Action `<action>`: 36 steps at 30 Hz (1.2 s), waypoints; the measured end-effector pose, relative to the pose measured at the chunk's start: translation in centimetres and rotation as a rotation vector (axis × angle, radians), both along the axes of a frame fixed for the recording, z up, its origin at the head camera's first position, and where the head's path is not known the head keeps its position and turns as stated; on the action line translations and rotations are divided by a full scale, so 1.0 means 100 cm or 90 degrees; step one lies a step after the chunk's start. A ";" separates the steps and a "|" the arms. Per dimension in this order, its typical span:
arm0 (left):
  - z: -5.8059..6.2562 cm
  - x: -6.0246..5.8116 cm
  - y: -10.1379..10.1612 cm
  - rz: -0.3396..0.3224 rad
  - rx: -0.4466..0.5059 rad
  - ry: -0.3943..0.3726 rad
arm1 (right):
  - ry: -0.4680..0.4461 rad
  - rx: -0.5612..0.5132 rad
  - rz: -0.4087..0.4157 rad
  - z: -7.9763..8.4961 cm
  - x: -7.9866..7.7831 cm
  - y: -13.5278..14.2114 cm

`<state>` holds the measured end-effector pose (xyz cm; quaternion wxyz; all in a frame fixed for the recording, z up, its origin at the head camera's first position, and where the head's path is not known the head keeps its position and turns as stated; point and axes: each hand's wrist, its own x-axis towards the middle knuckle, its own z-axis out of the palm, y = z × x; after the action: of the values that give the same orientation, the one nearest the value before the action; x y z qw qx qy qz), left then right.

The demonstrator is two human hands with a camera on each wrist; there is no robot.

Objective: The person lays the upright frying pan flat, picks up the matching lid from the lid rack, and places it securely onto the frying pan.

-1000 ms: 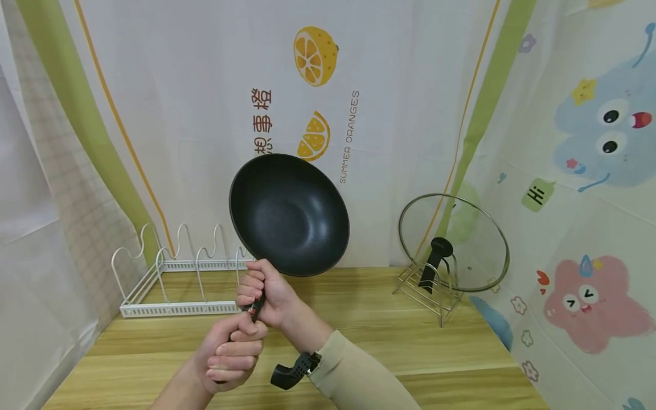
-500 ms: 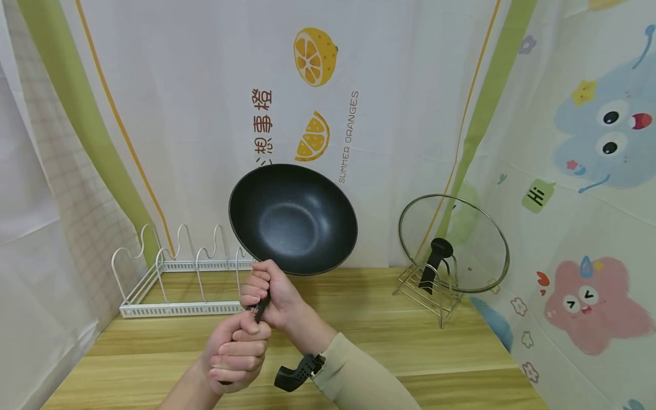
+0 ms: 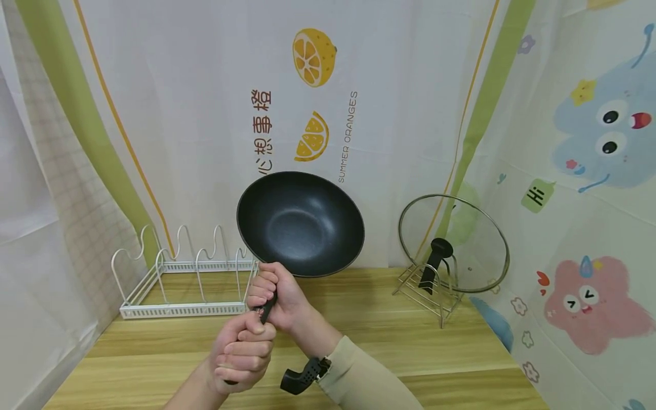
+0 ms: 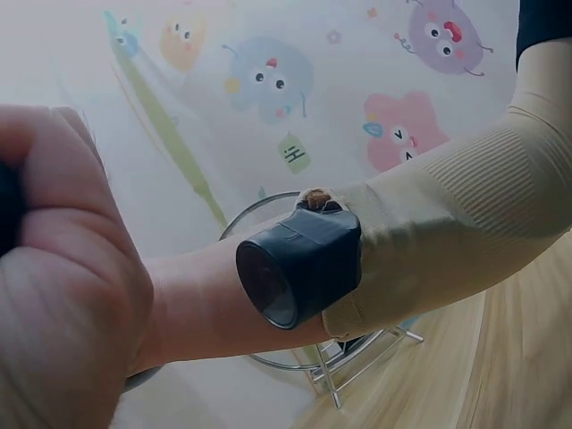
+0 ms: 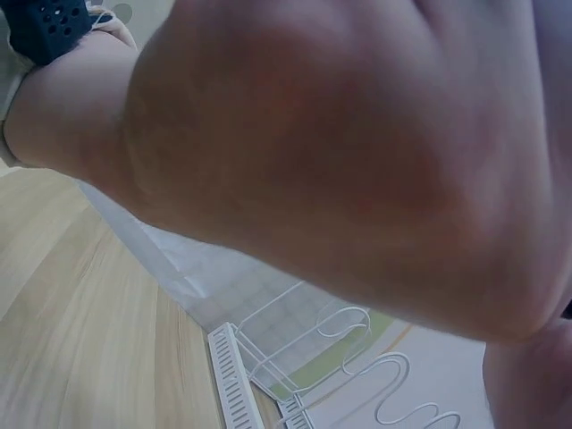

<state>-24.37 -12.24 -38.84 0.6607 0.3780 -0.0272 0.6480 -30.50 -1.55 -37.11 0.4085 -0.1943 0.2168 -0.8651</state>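
A black wok [image 3: 297, 225] is held up above the table, its dark inside facing me and its rim tilted. My right hand [image 3: 282, 296] grips its black handle [image 3: 267, 310] close to the pan. Lower on the same handle, my left hand [image 3: 243, 354] has its fingers curled round the end, and a bit of black shows beneath the fist. In the left wrist view the left hand [image 4: 63, 268] fills the left side, with the right forearm behind it. The right hand [image 5: 340, 170] takes up most of the right wrist view, hiding the wok there.
A white wire rack [image 3: 184, 309] with curved dividers stands at the left, partly behind the hands. At the right, a glass lid [image 3: 479, 245] with a black knob leans in a small metal stand [image 3: 441, 307]. Printed curtains [image 3: 410, 114] close off the back and sides of the wooden table [image 3: 389, 341].
The wok has sunk a little and shifted right, its far rim tipping down towards level. Both hands have moved slightly right with the handle. Lid and rack stay put.
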 end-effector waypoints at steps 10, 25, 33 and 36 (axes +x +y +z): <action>-0.001 -0.002 0.004 -0.020 -0.010 -0.005 | 0.000 0.020 -0.006 -0.002 -0.001 0.006; -0.012 -0.008 0.007 -0.032 -0.003 -0.015 | -0.004 0.051 -0.062 -0.006 0.002 0.013; -0.015 -0.008 0.011 -0.047 -0.005 -0.035 | -0.010 0.057 -0.072 -0.010 0.001 0.017; -0.015 -0.008 0.012 -0.049 -0.005 -0.037 | -0.011 0.066 -0.073 -0.010 0.001 0.019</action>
<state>-25.21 -11.05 -40.37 0.6857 0.3550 -0.0582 0.6328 -30.43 0.38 -38.16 0.3698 -0.1529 0.2683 -0.8763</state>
